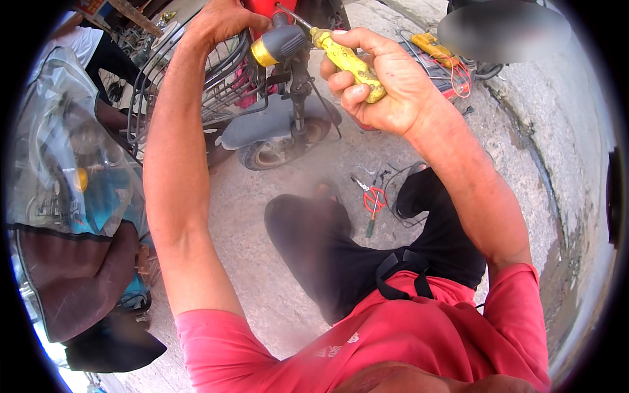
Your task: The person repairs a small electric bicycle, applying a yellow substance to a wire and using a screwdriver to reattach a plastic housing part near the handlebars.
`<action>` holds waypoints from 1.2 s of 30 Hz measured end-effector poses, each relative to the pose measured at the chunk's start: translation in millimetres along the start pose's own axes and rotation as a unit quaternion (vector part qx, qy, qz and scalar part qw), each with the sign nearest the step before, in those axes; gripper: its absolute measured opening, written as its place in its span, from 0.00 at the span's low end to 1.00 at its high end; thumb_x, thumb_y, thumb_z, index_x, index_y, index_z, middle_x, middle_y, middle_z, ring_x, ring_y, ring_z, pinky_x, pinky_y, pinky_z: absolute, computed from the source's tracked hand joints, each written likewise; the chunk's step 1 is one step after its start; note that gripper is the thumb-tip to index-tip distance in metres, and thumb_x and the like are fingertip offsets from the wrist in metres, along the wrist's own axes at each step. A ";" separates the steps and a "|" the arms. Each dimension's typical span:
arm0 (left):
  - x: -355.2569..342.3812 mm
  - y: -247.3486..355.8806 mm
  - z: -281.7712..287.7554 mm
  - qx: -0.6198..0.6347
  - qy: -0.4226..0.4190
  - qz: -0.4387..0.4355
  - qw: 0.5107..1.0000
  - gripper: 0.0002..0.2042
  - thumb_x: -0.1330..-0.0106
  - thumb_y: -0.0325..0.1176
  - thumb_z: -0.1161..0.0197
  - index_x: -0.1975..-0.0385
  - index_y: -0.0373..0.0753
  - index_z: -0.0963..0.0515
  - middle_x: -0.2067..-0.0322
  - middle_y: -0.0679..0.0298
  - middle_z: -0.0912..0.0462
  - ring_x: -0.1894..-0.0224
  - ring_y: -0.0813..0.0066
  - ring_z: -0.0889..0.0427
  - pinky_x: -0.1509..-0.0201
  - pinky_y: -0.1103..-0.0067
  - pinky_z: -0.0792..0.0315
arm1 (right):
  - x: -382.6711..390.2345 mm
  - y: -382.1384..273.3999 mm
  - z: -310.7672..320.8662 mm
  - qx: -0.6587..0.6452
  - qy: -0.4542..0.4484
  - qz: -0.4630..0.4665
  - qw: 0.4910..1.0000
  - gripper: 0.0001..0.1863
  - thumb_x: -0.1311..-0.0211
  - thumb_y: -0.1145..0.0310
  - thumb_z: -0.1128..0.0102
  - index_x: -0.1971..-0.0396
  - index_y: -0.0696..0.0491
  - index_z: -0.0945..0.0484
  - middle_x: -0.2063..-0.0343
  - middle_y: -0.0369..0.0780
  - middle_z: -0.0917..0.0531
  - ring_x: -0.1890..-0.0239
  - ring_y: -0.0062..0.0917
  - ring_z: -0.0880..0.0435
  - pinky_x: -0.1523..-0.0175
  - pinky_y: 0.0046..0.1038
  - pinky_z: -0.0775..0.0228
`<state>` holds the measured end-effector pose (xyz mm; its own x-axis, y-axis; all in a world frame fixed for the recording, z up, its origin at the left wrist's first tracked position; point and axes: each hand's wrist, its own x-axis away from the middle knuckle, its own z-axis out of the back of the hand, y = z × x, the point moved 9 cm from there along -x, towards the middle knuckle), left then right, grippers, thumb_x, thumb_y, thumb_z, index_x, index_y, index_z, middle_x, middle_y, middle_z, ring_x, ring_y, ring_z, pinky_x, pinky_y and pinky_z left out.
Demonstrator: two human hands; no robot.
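Note:
In my right hand (390, 85) is a yellow-handled screwdriver (347, 60), with my fingers wrapped round the grip and the thumb laid along it. Its metal shaft slants up and left to a red scooter panel (264, 6) at the top edge. My left hand (223, 23) grips the left side of that panel, thumb against its front, other fingers largely hidden. Just below the shaft sits a rounded black part with a yellow band (265, 52). Under it are the scooter's grey front mudguard (259, 124) and small wheel (268, 155).
A wire basket (216, 92) stands beside the scooter. Red-handled scissors (374, 196), a green-handled screwdriver (371, 227) and dark cables lie on the concrete between my legs. A yellow meter (434, 49) with thin leads is at upper right. Clear plastic sheeting (56, 144) hangs left; another person (88, 49) is beyond.

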<state>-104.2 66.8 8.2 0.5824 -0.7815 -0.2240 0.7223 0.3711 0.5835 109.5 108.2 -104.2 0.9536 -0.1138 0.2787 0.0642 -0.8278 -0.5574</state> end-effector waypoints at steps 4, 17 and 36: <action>0.0 -1.7 1.5 -0.012 0.009 -0.018 1.000 0.39 0.61 0.28 0.20 0.43 0.27 0.28 0.60 0.55 0.15 0.57 0.66 0.16 0.53 0.71 0.20 | 7.9 -0.3 1.0 0.122 0.118 0.058 0.984 0.13 0.26 0.59 0.39 0.54 0.53 0.22 0.69 0.33 0.21 0.76 0.14 0.25 0.75 0.17 0.28; 8.6 7.3 3.1 0.012 0.011 -0.017 1.000 0.39 0.61 0.29 0.20 0.43 0.28 0.27 0.60 0.55 0.14 0.57 0.65 0.16 0.52 0.71 0.20 | 0.0 6.3 -0.7 0.025 0.005 0.002 1.000 0.12 0.25 0.59 0.43 0.56 0.53 0.23 0.69 0.33 0.20 0.74 0.14 0.21 0.74 0.16 0.26; -0.1 -5.3 0.2 -0.043 -0.005 -0.046 0.998 0.43 0.58 0.32 0.20 0.37 0.31 0.30 0.57 0.55 0.14 0.55 0.67 0.15 0.48 0.73 0.22 | -7.8 13.5 -9.3 -0.049 -0.012 -0.034 0.998 0.15 0.30 0.58 0.36 0.57 0.54 0.25 0.71 0.33 0.21 0.77 0.14 0.23 0.77 0.17 0.31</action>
<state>-108.2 64.9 5.3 0.5091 -0.8186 -0.2660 0.8020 0.3390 0.4918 100.2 92.8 -106.6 0.9547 -0.0426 0.2945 0.1021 -0.8828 -0.4585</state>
